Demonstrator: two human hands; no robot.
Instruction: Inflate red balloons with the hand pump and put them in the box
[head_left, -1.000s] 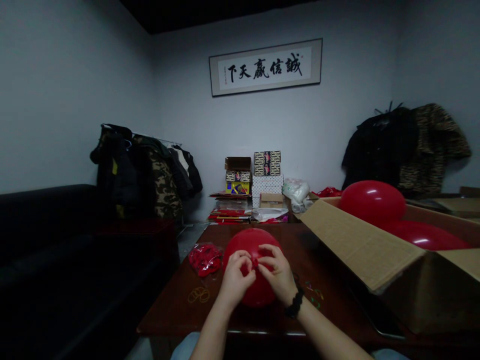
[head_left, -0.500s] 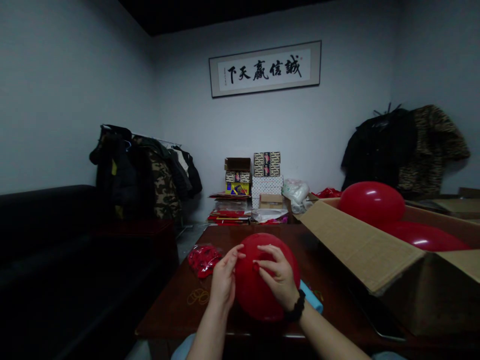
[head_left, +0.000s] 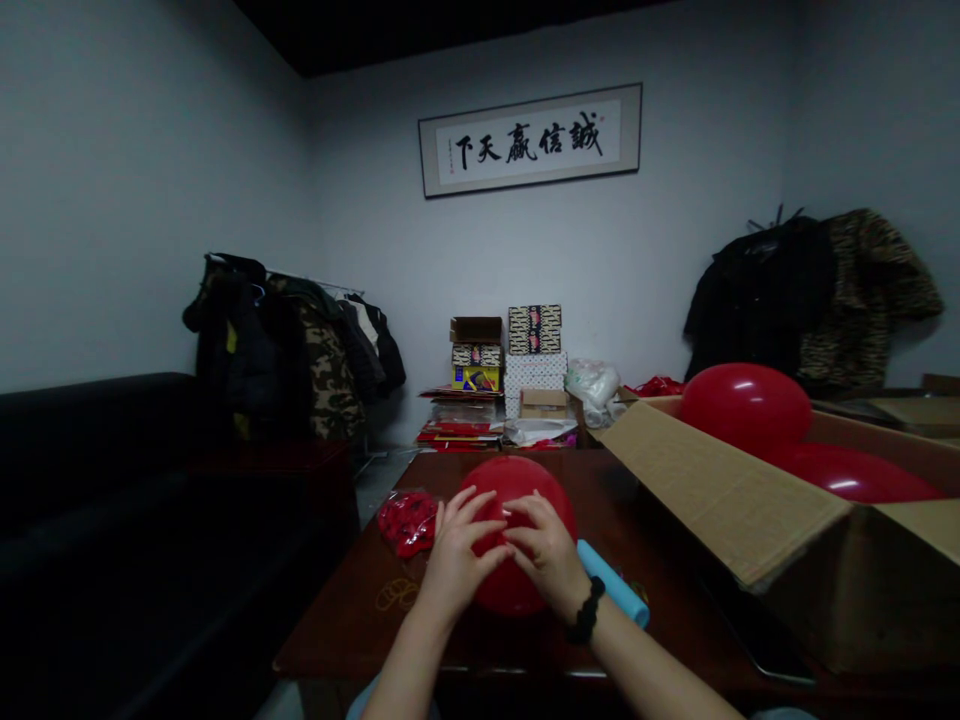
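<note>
An inflated red balloon (head_left: 514,590) is held over the near part of the table, its neck side facing me. My left hand (head_left: 456,552) curls against its left side, thumb and fingertips bent in toward the neck. From the other side my right hand (head_left: 551,560), with a black band on the wrist, has thumb and fingers drawn together at the same spot. The two thumbs meet or nearly meet there. The neck itself is mostly hidden by the fingers. A light blue cylinder (head_left: 616,588) lies right of the balloon, beside my right wrist.
On the dark wooden table (head_left: 337,620) lie a clear packet of red items (head_left: 406,520) and yellowish rubber bands (head_left: 396,595). An open cardboard box (head_left: 727,490) with red balloons (head_left: 742,405) stands at right, a flat dark device (head_left: 761,630) beside it. Stacked boxes (head_left: 534,380) stand behind.
My left hand has moved in from the balloon's left side to the neck, meeting my right hand. The balloon has shifted slightly left and up, uncovering more of the blue cylinder.
</note>
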